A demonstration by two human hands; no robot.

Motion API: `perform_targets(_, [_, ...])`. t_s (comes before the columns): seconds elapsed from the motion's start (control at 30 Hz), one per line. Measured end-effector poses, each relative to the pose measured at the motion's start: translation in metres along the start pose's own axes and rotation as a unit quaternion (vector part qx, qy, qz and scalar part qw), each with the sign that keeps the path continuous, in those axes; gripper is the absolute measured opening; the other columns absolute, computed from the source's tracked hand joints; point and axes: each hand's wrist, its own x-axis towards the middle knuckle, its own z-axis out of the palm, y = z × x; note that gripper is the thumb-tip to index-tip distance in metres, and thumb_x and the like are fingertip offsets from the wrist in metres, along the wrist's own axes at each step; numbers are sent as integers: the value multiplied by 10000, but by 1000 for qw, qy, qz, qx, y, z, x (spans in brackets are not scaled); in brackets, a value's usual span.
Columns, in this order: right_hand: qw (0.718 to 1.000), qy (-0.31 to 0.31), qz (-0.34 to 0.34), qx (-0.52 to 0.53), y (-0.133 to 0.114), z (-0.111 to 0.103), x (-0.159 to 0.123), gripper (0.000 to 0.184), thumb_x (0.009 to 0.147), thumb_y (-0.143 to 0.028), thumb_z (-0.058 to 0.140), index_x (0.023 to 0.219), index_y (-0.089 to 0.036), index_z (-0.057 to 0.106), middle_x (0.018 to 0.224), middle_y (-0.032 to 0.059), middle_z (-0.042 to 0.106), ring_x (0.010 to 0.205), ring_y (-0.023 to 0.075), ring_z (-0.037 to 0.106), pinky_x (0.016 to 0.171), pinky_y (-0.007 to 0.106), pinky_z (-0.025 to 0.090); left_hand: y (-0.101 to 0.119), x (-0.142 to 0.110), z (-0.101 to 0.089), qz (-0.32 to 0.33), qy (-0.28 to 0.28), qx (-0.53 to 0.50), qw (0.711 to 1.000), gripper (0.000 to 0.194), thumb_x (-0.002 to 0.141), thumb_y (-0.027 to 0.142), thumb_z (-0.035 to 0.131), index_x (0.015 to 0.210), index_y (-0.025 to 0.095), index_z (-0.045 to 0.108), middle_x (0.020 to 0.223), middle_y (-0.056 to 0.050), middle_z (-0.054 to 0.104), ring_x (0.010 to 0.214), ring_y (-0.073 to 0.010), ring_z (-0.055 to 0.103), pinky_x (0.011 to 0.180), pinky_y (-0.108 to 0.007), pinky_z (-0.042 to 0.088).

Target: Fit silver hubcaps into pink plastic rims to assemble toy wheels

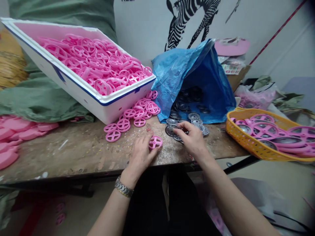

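Observation:
My left hand [141, 152] is closed on a pink spoked plastic wheel [156, 142] at the front of the worn table [91, 154]. Its thumb and fingers hold the wheel by the rim. My right hand [192, 139] pinches a dark grey disc [171, 130], just right of the wheel and apart from it. More grey discs [197, 121] lie behind and beside that hand, spilling from the mouth of a blue plastic bag [216, 88]. Loose pink wheels [123, 124] lie in a heap behind and left of my left hand.
A tilted white foam box [98, 109] full of pink wheels stands at the back left. On the right, a yellow basket [242, 141] holds pink wheels with grey discs in them. Flat pink pieces [27, 129] are piled at the far left. The table's front edge runs close to my body.

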Motion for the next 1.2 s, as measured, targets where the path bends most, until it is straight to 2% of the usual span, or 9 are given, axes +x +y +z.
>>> perform_targets(0.13, [977, -13, 94, 188, -9, -8, -20, 242, 746, -423, 711, 743, -204, 609, 682, -23, 599, 615, 134, 499, 618, 274, 398, 12, 1, -6, -84, -10, -228, 970, 446, 852, 433, 680, 1198, 155, 628, 1183, -135, 679, 1101, -272, 633, 979, -446, 503])
perform_targets(0.27, [955, 3, 137, 264, -16, -8, -36, 259, 731, -418, 742, 733, -211, 585, 630, -48, 553, 548, 107, 438, 550, 251, 366, 32, -1, -10, -182, -61, -514, 836, 430, 835, 420, 707, 1176, 166, 637, 1117, -95, 693, 976, -212, 682, 864, -348, 571])
perform_targets(0.33, [953, 4, 129, 274, -18, -6, -41, 259, 732, -419, 746, 739, -211, 590, 650, -40, 577, 575, 115, 480, 576, 253, 402, 42, -3, -9, -208, -89, -603, 765, 433, 836, 409, 713, 1190, 170, 642, 1133, -95, 693, 909, -191, 697, 837, -344, 589])
perform_targets(0.4, [957, -6, 113, 267, -20, -3, -45, 236, 747, -405, 740, 762, -209, 609, 704, -25, 619, 648, 133, 545, 645, 266, 449, 50, -5, -6, -217, -115, -646, 723, 452, 840, 424, 712, 1202, 160, 651, 1115, -104, 703, 832, -176, 705, 793, -336, 605])
perform_targets(0.53, [961, -18, 120, 249, -18, 1, -52, 222, 754, -376, 741, 822, -211, 607, 769, -21, 648, 718, 148, 594, 689, 273, 465, 56, -9, 2, -219, -136, -669, 697, 461, 844, 437, 719, 1186, 133, 661, 985, -95, 725, 777, -177, 715, 735, -306, 612])
perform_targets(0.63, [944, -23, 165, 284, -17, 0, -55, 367, 711, -380, 768, 1000, -231, 597, 799, -23, 681, 724, 166, 629, 676, 286, 478, 55, -12, 8, -225, -154, -675, 686, 482, 850, 457, 712, 1193, 123, 649, 925, -93, 725, 758, -184, 720, 723, -307, 613])
perform_targets(0.77, [928, -78, 191, 310, -15, -5, -55, 378, 679, -380, 781, 990, -211, 649, 841, 4, 713, 786, 174, 643, 734, 297, 485, 52, -15, 12, -232, -157, -644, 712, 506, 867, 499, 673, 1201, 119, 643, 895, -89, 713, 748, -191, 719, 720, -320, 613])
perform_targets(1.03, [946, -98, 159, 266, -16, -9, -63, 225, 734, -351, 756, 857, -201, 644, 787, -17, 658, 757, 153, 593, 709, 277, 451, 48, -14, -1, -83, -169, -454, 871, 375, 959, 439, 544, 1239, 211, 645, 1201, -71, 658, 985, -214, 663, 810, -319, 584])
perform_targets(1.2, [974, -88, 115, 172, -22, -10, -72, 135, 783, -304, 719, 854, -204, 662, 772, -21, 636, 748, 150, 573, 702, 272, 434, 53, -14, -3, 3, -121, -317, 941, 280, 989, 374, 500, 1047, 175, 688, 910, -29, 674, 847, -167, 620, 765, -260, 482])
